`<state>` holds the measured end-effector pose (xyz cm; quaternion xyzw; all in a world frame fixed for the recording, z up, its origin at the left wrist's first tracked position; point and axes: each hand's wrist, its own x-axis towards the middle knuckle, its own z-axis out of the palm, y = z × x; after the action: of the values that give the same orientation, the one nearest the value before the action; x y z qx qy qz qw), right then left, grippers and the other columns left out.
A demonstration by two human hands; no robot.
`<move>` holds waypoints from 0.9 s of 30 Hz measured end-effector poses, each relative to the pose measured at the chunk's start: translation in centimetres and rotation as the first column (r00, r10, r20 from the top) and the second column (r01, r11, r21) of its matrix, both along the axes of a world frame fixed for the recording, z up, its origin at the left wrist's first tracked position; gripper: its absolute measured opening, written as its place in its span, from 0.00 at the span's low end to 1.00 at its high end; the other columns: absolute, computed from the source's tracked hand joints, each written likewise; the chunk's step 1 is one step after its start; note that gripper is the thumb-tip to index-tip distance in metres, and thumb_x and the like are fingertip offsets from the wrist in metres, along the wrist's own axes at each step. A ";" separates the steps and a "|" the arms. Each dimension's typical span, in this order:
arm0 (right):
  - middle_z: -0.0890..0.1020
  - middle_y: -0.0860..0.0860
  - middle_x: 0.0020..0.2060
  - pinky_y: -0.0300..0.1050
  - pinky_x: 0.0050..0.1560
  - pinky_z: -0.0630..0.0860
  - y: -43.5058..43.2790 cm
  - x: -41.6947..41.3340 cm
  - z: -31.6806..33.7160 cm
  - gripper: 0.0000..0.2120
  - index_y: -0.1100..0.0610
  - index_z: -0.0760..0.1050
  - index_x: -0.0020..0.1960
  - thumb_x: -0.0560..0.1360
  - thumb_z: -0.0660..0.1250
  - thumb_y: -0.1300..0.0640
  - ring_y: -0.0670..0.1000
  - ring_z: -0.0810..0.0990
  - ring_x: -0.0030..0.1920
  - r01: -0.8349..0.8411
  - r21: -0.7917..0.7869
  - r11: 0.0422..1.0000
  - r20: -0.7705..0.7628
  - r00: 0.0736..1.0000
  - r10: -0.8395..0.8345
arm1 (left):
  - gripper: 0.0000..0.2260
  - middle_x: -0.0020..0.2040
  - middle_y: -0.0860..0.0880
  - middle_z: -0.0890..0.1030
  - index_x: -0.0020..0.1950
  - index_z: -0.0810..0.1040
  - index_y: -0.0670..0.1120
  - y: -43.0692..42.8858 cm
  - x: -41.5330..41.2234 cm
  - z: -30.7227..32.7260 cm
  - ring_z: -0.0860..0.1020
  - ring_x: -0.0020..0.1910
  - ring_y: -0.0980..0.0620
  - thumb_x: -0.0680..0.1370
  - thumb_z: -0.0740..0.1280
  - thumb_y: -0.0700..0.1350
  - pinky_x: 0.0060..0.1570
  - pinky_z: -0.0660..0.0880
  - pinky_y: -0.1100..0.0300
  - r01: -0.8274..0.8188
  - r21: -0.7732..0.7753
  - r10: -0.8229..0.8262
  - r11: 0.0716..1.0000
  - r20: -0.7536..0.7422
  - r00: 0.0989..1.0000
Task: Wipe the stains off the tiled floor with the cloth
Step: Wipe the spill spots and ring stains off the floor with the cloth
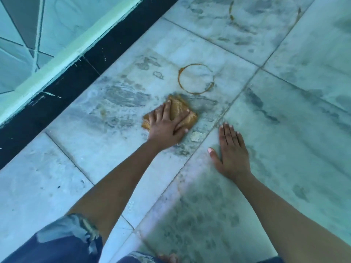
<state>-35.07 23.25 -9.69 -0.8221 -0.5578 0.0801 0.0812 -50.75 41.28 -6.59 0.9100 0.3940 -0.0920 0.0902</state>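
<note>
A folded tan cloth [179, 109] lies on the pale tiled floor [79, 160]. My left hand [167, 128] presses flat on the cloth, fingers spread and straight. Just beyond the cloth is a brown ring stain [179, 80]. A larger, fainter brown ring stain [232, 16] marks the tile at the top. My right hand [232, 152] rests flat on the floor to the right, fingers straight, holding nothing. Grey wet smears [123, 95] spread across the tile left of the cloth.
A black skirting strip [79, 73] and a pale ledge [57, 61] run diagonally along the left side. A small whitish fleck [196, 136] lies between my hands. My knees in torn blue jeans [62, 242] show at the bottom left.
</note>
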 end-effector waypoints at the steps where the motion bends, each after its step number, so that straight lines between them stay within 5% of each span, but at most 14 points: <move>1: 0.60 0.61 0.74 0.52 0.73 0.50 0.0 0.0 0.0 0.36 0.65 0.57 0.74 0.75 0.52 0.41 0.59 0.59 0.74 -0.001 0.005 1.000 -0.002 1.000 0.001 | 0.25 0.78 0.42 0.47 0.73 0.52 0.68 -1.4 -1.0 0.0 0.49 0.75 0.39 0.76 0.52 0.65 0.70 0.48 0.38 0.095 0.011 -0.095 0.995 0.020 0.995; 4: 0.59 0.61 0.74 0.52 0.74 0.50 0.0 0.1 -0.1 0.36 0.65 0.57 0.74 0.75 0.51 0.41 0.58 0.59 0.74 0.010 0.014 1.000 -0.016 1.000 -0.010 | 0.23 0.76 0.43 0.59 0.70 0.63 0.67 -2.1 -6.0 -0.2 0.62 0.70 0.37 0.74 0.55 0.59 0.66 0.60 0.41 0.325 0.006 -0.323 0.946 0.126 0.938; 6: 0.59 0.60 0.74 0.51 0.74 0.48 0.0 0.0 -0.1 0.36 0.64 0.56 0.75 0.75 0.51 0.41 0.57 0.57 0.75 0.011 0.020 1.000 -0.019 1.000 -0.011 | 0.24 0.74 0.45 0.64 0.68 0.66 0.65 0.3 -8.5 -0.2 0.67 0.67 0.38 0.71 0.57 0.55 0.62 0.64 0.43 0.296 -0.007 -0.291 0.955 0.164 0.943; 11: 0.58 0.60 0.75 0.51 0.74 0.49 0.0 0.0 -0.1 0.36 0.64 0.56 0.75 0.76 0.51 0.41 0.56 0.56 0.75 0.005 0.031 1.000 -0.031 1.000 -0.004 | 0.23 0.78 0.49 0.51 0.71 0.63 0.64 6.9 -4.4 -0.2 0.52 0.76 0.44 0.75 0.53 0.62 0.69 0.51 0.42 -0.041 -0.028 0.045 0.999 0.139 0.989; 14: 0.58 0.59 0.75 0.52 0.74 0.50 0.0 0.0 -0.1 0.36 0.64 0.56 0.75 0.76 0.51 0.41 0.56 0.56 0.75 0.001 0.028 1.000 -0.026 1.000 -0.001 | 0.22 0.78 0.54 0.45 0.74 0.56 0.65 8.4 1.2 -0.2 0.45 0.76 0.45 0.79 0.53 0.61 0.71 0.47 0.40 -0.068 -0.014 0.069 0.998 0.075 0.995; 19: 0.58 0.59 0.75 0.51 0.74 0.50 0.0 0.0 0.1 0.35 0.64 0.56 0.75 0.76 0.51 0.42 0.55 0.56 0.75 0.006 0.013 1.000 -0.022 1.000 -0.006 | 0.23 0.78 0.54 0.45 0.74 0.47 0.66 2.2 0.8 -0.8 0.42 0.76 0.43 0.79 0.47 0.62 0.71 0.43 0.37 0.193 0.023 -0.194 0.981 0.040 0.980; 22: 0.59 0.59 0.75 0.50 0.74 0.49 -0.1 -0.1 0.2 0.35 0.64 0.57 0.75 0.76 0.51 0.42 0.55 0.56 0.75 0.010 0.004 1.000 -0.014 1.000 -0.010 | 0.24 0.77 0.52 0.51 0.75 0.51 0.64 -1.3 -6.4 -1.3 0.51 0.76 0.41 0.78 0.50 0.60 0.70 0.50 0.37 0.368 0.023 -0.368 0.930 0.127 0.921; 25: 0.58 0.59 0.75 0.50 0.74 0.47 -0.2 -0.1 0.1 0.35 0.64 0.56 0.75 0.76 0.50 0.42 0.55 0.56 0.75 0.010 -0.005 1.000 -0.008 1.000 -0.010 | 0.26 0.77 0.49 0.51 0.74 0.53 0.65 0.7 -11.3 -1.2 0.55 0.75 0.40 0.75 0.52 0.57 0.67 0.56 0.37 0.207 -0.022 -0.204 0.978 0.102 0.974; 27: 0.57 0.60 0.75 0.49 0.74 0.46 -0.1 0.0 0.2 0.35 0.64 0.56 0.75 0.77 0.49 0.41 0.55 0.55 0.75 0.005 -0.012 1.000 -0.015 1.000 -0.005 | 0.26 0.78 0.50 0.47 0.74 0.55 0.63 3.6 -10.6 -0.8 0.51 0.76 0.42 0.75 0.48 0.62 0.68 0.52 0.39 0.000 -0.056 0.004 0.998 0.076 0.997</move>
<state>-35.11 23.15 -9.47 -0.8233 -0.5546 0.0893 0.0809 -61.37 44.90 -7.42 0.9097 0.3883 -0.0682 0.1307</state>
